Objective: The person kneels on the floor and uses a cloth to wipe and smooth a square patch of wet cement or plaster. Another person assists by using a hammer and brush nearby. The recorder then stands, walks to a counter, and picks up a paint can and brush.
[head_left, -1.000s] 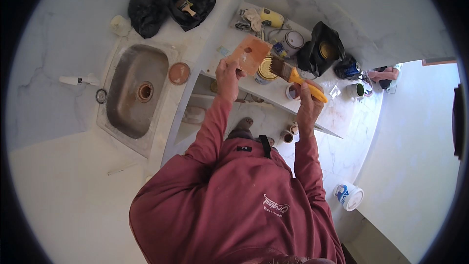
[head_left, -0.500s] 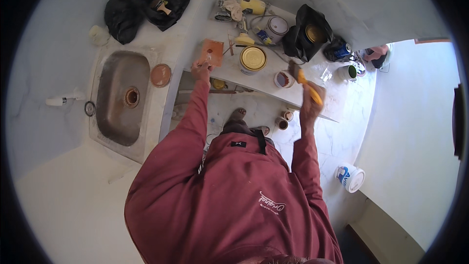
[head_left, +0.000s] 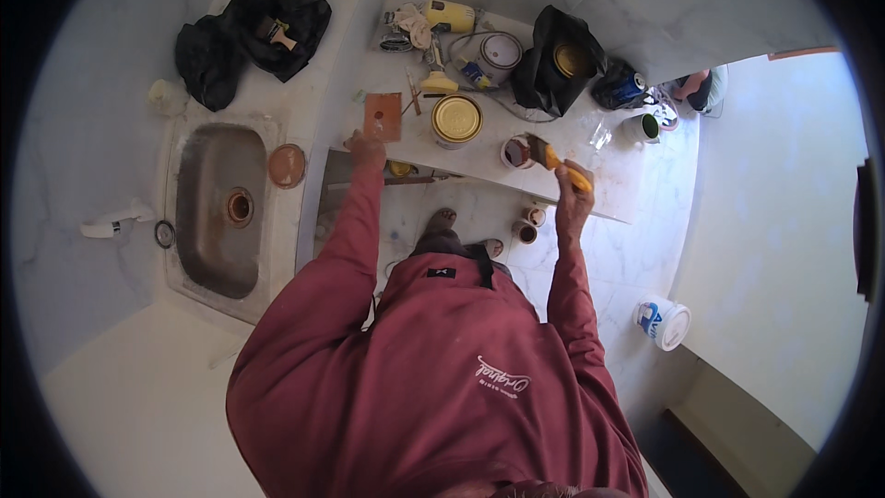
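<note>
My right hand (head_left: 575, 198) is closed around the yellow handle of a paintbrush (head_left: 546, 155). The brush is tilted, its dark bristles at the rim of a small white pot (head_left: 508, 159) with reddish-brown paint inside. My left hand (head_left: 368, 151) is at the near edge of a flat, square orange-brown piece (head_left: 383, 117) on the bench, its fingers closed at that edge and partly hidden. The piece has a dark spot and a paler patch. Between the hands stands a paint can with a gold lid (head_left: 457, 117).
A steel sink (head_left: 198, 231) and a round orange-brown lid (head_left: 287, 166) are on the left. Behind sit a yellow power tool (head_left: 450, 16), a white-lidded can (head_left: 501, 51) and a black bag (head_left: 539, 83) around another can. A white bucket (head_left: 662, 324) and two small pots (head_left: 525, 231) stand lower right.
The brush has come down and left, from beside the pot to its rim. My left hand stays at the square piece, with fewer fingers visible on it. The whole view has shifted slightly.
</note>
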### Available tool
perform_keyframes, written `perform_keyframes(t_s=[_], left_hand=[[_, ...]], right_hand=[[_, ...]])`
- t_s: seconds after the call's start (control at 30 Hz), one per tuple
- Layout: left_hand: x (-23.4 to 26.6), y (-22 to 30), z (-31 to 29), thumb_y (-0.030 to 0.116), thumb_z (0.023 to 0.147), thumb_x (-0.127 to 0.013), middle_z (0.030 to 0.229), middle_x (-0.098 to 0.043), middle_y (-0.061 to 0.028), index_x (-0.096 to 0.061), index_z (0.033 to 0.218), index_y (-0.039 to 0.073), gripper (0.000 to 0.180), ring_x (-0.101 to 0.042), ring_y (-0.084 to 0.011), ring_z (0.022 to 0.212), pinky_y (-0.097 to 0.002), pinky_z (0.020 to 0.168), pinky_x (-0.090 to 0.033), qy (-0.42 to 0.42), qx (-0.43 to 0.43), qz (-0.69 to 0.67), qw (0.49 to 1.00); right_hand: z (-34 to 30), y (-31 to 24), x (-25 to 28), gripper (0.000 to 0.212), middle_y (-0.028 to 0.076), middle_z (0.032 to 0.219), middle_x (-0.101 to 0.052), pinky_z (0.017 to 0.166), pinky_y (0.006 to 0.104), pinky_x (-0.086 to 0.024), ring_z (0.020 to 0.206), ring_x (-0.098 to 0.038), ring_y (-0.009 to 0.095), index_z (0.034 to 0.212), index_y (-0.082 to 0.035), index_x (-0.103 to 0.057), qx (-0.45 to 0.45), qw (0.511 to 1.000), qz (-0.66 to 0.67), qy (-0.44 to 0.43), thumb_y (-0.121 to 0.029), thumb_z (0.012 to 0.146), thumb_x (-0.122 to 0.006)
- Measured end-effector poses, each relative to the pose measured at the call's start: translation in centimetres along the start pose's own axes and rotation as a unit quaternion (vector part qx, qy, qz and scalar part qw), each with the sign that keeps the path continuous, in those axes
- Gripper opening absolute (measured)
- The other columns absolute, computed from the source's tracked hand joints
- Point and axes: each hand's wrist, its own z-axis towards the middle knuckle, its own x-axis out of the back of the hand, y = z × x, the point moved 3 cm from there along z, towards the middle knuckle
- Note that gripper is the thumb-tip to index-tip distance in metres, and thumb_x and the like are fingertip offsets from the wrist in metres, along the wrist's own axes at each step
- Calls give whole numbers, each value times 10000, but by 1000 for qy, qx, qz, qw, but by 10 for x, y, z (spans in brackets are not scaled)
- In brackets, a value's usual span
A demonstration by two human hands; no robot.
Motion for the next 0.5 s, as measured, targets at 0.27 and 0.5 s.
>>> perform_keyframes(t_s=[0.27, 0.5], left_hand=[[31, 144, -38, 425, 916, -784, 1599, -366, -245, -430, 1562, 65, 819, -353, -513, 1471, -524, 1203, -358, -80, -272, -42, 958], [24, 239, -51, 561, 668, -937, 1593, -373, -204, -407, 1603, 173, 1143, -330, -452, 1496, -564, 1184, -383, -132, -365, 196, 901]], right_hand=[[-10, 14, 42, 340, 135, 1159, -645, 871, 356, -629, 1039, -714, 296, 1275, -2, -559, -222, 873, 412, 140, -243, 1059, -663], [-43, -9, 79, 343, 111, 1141, -699, 833, 326, -601, 1021, -706, 227, 1245, -54, -612, -210, 846, 450, 194, -339, 1059, -661]])
